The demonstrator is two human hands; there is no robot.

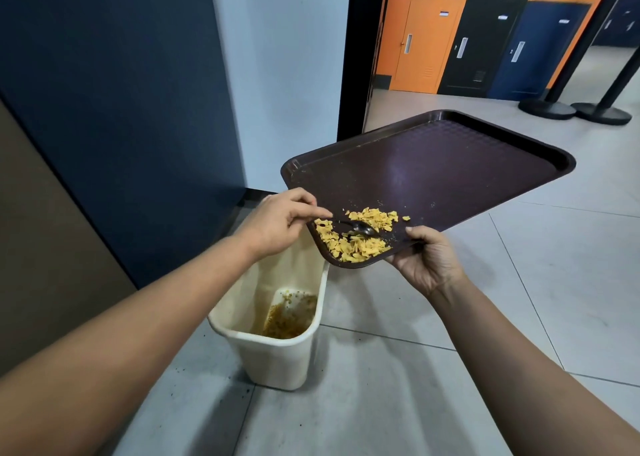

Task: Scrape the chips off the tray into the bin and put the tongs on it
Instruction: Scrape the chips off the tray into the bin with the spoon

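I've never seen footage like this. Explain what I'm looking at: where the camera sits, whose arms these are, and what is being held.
There is one picture, taken by a wide-angle camera worn on a person's head, looking forward and down. No machine is involved: the two bare arms reaching in from the bottom are the wearer's own.

The right hand grips the near corner of a dark brown tray, tilted so that corner hangs lowest. Broken yellow chips are piled there.

The left hand pinches the handle of a metal utensil whose tip rests among the chips. It looks more like a spoon than tongs, though that is hard to settle.

Below stands a cream bin on the tiled floor, with brownish crumbs at its bottom. The chip pile sits just above the bin's far rim.
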